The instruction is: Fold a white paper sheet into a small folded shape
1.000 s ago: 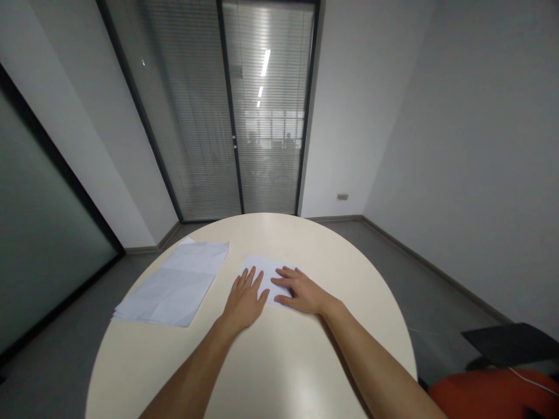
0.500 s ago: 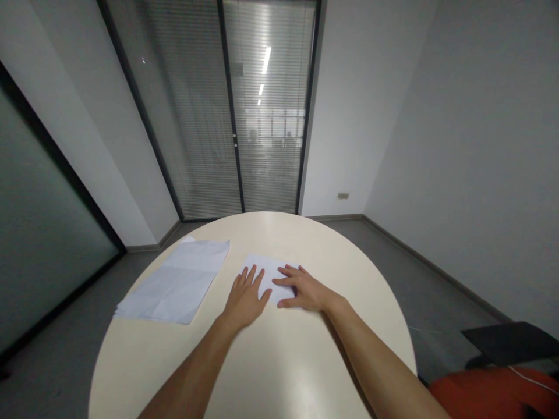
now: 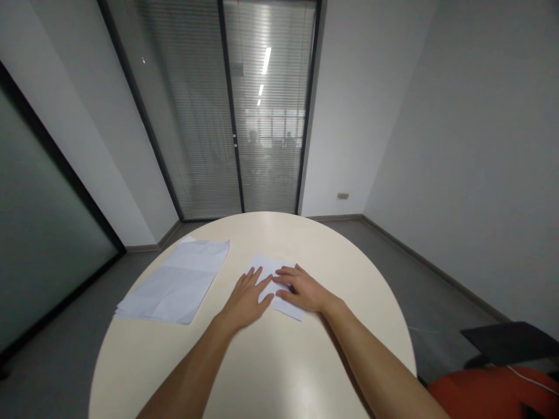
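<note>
Two bare hands, the left [image 3: 245,301] and the right [image 3: 304,292], lay palms down over a small white paper [image 3: 267,265] near the middle of a round table [image 3: 257,372]. Neither was clenched: the left's fingers were spread, the right's slightly bent, resting on the paper; whether either thumb pinched it could not be told. The paper lay flat, smaller than the white sheets [image 3: 174,280] to the left, and appeared to have been folded down already. With both hands on it, the handling looked unfinished, while the larger, creased sheets lay apart, neither hand touching them.

The cream tabletop caught a soft glare on its near side. At lower right, an orange-red seat [image 3: 480,393] and a dark panel [image 3: 510,342] stood just beside the table, a pale cable crossing the seat. Beyond stretched grey floor [image 3: 379,253], pale walls [image 3: 471,157], a small wall plate [image 3: 343,196] and a glass partition [image 3: 271,174] with blinds, bright strip lights showing in it.
</note>
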`<act>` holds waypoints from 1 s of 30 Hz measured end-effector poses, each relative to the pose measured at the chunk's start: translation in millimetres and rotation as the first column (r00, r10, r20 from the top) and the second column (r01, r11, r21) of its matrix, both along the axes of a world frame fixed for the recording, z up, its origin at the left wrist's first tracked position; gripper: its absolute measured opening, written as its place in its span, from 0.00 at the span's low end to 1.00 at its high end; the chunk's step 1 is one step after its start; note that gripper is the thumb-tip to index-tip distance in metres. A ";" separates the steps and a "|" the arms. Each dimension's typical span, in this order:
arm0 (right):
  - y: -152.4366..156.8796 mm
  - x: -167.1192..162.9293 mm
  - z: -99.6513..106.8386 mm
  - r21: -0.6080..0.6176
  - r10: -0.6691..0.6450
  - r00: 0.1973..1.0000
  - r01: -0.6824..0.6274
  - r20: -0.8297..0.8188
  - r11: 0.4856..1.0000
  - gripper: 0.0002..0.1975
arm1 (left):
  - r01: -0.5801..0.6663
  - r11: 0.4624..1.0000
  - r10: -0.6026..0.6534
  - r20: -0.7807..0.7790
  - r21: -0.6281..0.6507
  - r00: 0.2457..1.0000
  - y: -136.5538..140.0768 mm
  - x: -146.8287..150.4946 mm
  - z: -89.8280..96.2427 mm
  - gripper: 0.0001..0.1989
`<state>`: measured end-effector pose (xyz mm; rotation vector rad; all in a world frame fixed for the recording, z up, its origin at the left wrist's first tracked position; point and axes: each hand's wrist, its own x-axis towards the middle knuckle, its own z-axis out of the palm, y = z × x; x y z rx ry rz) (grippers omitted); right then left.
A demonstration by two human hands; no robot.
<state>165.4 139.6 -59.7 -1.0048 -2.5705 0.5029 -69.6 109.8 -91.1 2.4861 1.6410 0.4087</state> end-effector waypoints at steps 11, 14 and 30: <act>11.8 0.6 -20.2 0.054 -0.060 0.997 0.063 -0.046 0.997 0.20 | 0.289 0.954 -0.283 0.082 -0.081 0.956 -8.5 0.7 19.3 0.29; 14.0 1.2 -24.1 0.035 -0.079 0.996 0.080 -0.030 0.996 0.21 | 0.333 0.940 -0.324 0.104 -0.076 0.940 -11.7 2.5 25.2 0.25; 19.5 4.1 -26.5 0.062 -0.091 0.995 0.088 0.034 0.994 0.23 | 0.092 0.996 -0.092 -0.003 0.010 0.996 1.2 -0.9 1.5 0.26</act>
